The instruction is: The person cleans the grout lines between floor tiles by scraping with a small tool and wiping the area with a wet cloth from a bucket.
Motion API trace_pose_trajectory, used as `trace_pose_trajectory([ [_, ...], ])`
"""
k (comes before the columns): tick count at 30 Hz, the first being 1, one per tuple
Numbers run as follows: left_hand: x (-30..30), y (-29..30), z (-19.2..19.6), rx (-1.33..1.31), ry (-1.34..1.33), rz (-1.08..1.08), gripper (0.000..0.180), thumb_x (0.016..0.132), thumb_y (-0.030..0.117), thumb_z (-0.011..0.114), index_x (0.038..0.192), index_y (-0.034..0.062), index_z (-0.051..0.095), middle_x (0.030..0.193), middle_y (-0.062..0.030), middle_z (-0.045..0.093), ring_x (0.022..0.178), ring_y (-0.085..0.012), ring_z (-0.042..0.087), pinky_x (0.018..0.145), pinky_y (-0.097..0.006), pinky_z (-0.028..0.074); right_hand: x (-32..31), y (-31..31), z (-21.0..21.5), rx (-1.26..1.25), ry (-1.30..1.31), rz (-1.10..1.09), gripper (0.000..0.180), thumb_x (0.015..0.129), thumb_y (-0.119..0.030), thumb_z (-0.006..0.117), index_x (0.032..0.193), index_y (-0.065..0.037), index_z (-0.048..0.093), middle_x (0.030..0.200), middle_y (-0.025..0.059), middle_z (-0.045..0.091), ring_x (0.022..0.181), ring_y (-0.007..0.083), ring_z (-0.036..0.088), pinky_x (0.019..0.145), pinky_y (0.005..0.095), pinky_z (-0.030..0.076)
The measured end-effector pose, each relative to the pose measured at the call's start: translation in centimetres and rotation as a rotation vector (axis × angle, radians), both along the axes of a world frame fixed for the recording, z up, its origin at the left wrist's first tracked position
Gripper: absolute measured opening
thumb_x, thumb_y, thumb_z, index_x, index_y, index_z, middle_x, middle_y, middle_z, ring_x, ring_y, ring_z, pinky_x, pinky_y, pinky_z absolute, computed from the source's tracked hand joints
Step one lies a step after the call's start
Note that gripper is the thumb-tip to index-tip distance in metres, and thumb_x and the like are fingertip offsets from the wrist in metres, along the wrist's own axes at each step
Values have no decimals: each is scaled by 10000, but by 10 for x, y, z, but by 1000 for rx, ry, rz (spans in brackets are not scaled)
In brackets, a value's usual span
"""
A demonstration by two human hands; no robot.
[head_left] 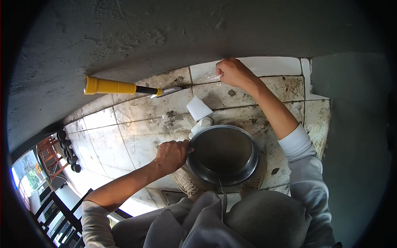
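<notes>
Grey knees (264, 219) in soft trousers fill the bottom of the head view, closest of all. Just above them sits a round metal bowl (224, 153) on the dirty tiled floor (136, 132).

My left hand (171, 156) is curled tight on the bowl's left rim, so the bowl lies right beside the fist, to its right. One light shoe (186, 182) peeks out under that hand, next to the bowl.

My right hand (232, 72) reaches far up to where the tiles meet the grey wall (165, 37). Its fingers are bunched closed and pressed on a clean white tile (269, 66). It may pinch something small (too tiny to tell what). The bowl is well apart from this hand, lower down.

Between the two hands lie a white square block (198, 108) and a small white cup (202, 125), the cup touching the bowl's top edge.

To the left, along the wall, lies a tool with a yellow handle (109, 87) and a thin metal tip pointing right. Far left, some dark round things (68, 151) sit in a row near a wooden chair (51, 157).
</notes>
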State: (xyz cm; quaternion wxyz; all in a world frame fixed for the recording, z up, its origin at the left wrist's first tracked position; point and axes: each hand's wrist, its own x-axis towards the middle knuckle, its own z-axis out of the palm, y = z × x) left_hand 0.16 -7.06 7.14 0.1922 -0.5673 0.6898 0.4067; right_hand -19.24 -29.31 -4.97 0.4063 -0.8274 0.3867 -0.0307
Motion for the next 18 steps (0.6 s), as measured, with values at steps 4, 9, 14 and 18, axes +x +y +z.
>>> trace_pose_trajectory([
  [4, -3, 0, -1, 3, -11, -2, 284, 966, 305, 474, 945, 28, 535, 732, -202, 650, 681, -390, 644, 608, -494, 502, 17, 10, -7, -6, -91, -27, 123, 717, -41, 632, 833, -20, 664, 926, 179, 663, 903, 324, 645, 799, 408, 507],
  [9, -8, 0, -2, -32, -33, -37, 286, 968, 305, 466, 926, 28, 524, 726, -202, 650, 668, -390, 644, 595, -488, 506, 22, 7, -15, -91, -76, 8, 119, 712, -10, 611, 815, -28, 667, 866, 172, 668, 867, 323, 650, 787, 406, 509],
  [14, -7, 12, 1, -92, -52, 8, 291, 971, 309, 458, 909, 31, 518, 720, -201, 650, 653, -390, 643, 584, -487, 511, 12, 5, 7, 100, 7, -62, 102, 729, 2, 575, 789, -6, 658, 856, 200, 669, 894, 356, 646, 783, 422, 513],
  [18, -15, 7, 2, -87, -129, -38, 299, 970, 321, 462, 926, 34, 534, 742, -188, 657, 686, -367, 653, 606, -470, 523, 33, 11, -13, -31, -118, 2, 125, 719, -27, 623, 833, -28, 675, 897, 168, 673, 915, 317, 644, 801, 400, 509],
])
